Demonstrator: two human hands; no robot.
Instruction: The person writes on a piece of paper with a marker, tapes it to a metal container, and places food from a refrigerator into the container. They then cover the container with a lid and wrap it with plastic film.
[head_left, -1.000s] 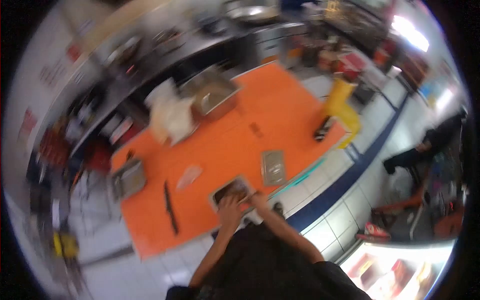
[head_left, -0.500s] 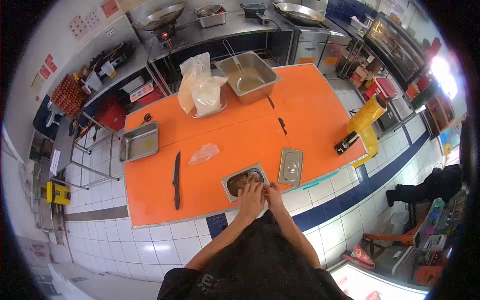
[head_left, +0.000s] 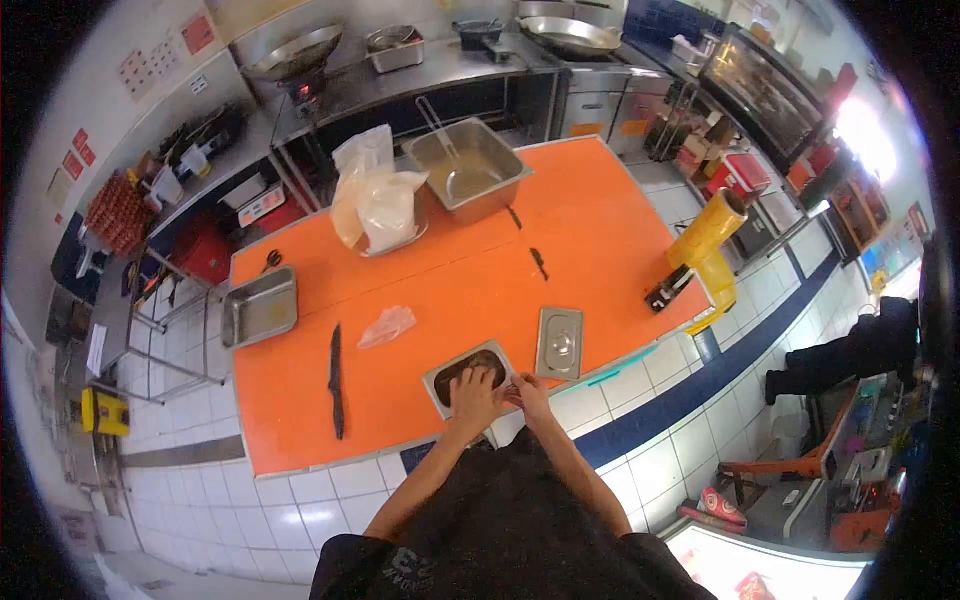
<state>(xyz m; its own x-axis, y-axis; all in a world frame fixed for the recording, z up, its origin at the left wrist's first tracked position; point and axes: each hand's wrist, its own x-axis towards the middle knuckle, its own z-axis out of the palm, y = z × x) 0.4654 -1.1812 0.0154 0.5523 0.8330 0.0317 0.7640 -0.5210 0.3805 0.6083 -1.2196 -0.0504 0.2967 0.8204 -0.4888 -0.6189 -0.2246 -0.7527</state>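
A small steel container [head_left: 436, 396] with dark brown contents [head_left: 484, 358] sits at the table's near edge. My left hand [head_left: 476, 400] reaches into it from the near side, fingers spread over the contents and their tips partly hidden. Beside the right rim, my right hand [head_left: 533, 394] is closed in a pinch; something small and dark shows at its fingertips, too small to name. A steel lid [head_left: 559, 343] lies to the right of the container. To the left are a crumpled clear plastic bag [head_left: 388, 326] and a black knife [head_left: 336, 382].
The orange table [head_left: 450, 290] also bears a shallow steel tray [head_left: 261, 307], scissors [head_left: 272, 261], bags of pale powder [head_left: 384, 208], a deep steel pan [head_left: 490, 205] with a strainer [head_left: 438, 130], and a yellow wrap roll [head_left: 708, 226]. Stoves and woks stand behind.
The view has shifted, so the table things appear further left. My left hand has moved deeper over the container's contents, and the pale, shiny material at its fingers no longer shows. My right hand stays at the rim.
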